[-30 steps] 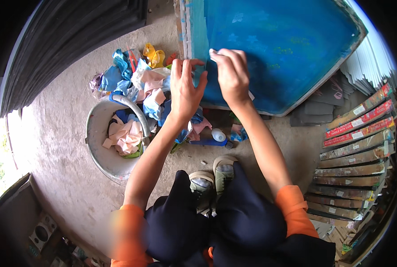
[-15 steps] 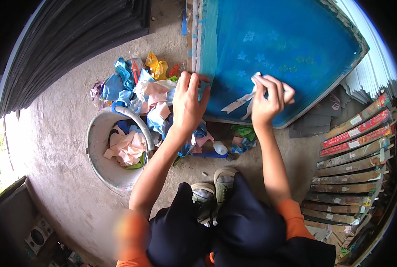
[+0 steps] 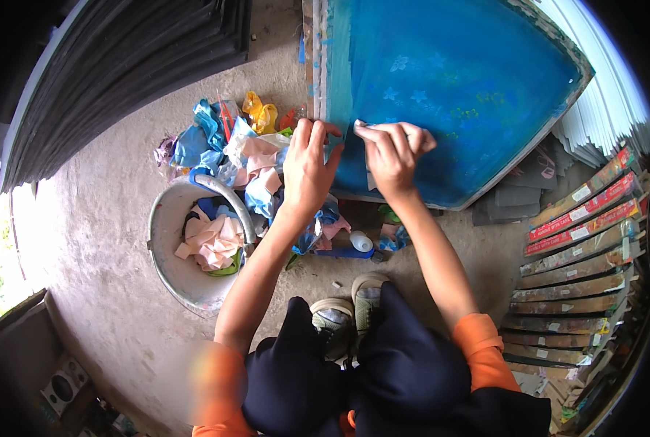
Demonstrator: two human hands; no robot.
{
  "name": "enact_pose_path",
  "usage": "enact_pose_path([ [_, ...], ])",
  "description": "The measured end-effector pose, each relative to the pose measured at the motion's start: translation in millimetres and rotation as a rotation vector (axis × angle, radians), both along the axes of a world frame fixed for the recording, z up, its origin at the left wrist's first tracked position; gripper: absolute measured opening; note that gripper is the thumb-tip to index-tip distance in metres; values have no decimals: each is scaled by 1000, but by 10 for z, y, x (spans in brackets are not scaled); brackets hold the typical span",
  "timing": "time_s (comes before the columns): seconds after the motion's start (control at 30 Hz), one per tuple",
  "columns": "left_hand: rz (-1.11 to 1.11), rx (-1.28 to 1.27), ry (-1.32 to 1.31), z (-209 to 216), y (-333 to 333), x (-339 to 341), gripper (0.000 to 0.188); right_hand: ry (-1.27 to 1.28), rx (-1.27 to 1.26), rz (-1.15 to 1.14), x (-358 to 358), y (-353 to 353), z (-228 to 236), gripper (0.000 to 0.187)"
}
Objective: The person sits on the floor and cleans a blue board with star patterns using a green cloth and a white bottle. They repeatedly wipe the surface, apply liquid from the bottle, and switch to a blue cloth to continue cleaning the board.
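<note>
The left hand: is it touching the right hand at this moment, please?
Apart. The head view shows it: blue-green surface of the panel is visible between the thumb of the left hand and the right hand.

Left fingers (image 3: 315, 137) bend, thumb (image 3: 333, 162) apart, while right fingers (image 3: 384, 140) pinch together

Blue printing screen (image 3: 427, 80), pale flower marks on it, worn whitish edges, thin white strip (image 3: 371, 180), mostly hidden, pinched in right fingers (image 3: 377, 134)
</note>
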State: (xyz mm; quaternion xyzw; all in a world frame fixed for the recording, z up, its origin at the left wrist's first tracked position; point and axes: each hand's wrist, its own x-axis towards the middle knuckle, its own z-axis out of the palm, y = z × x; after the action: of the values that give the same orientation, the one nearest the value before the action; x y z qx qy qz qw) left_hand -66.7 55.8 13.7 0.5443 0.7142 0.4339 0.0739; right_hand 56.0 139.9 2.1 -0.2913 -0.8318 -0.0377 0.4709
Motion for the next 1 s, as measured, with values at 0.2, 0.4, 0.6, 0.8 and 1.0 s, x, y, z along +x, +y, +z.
enact_pose_path([
  [0.2,13,-11,43,-22,-18,32,38,127,-16,-125,196,87,29,21],
  [0.4,27,-12,36,-70,-68,23,64,0,-25,-70,219,33,-29,19],
  [0.6,-8,-23,277,-95,-67,58,89,-19,-13,29,-46,-11,-14,17],
  [0.8,-44,-136,323,-53,-128,13,91,103,-23,-203,691,159,-43,20],
  [1.0,-24,-176,318,-61,-95,54,89,-18,47,-61,471,191,-8,20],
])
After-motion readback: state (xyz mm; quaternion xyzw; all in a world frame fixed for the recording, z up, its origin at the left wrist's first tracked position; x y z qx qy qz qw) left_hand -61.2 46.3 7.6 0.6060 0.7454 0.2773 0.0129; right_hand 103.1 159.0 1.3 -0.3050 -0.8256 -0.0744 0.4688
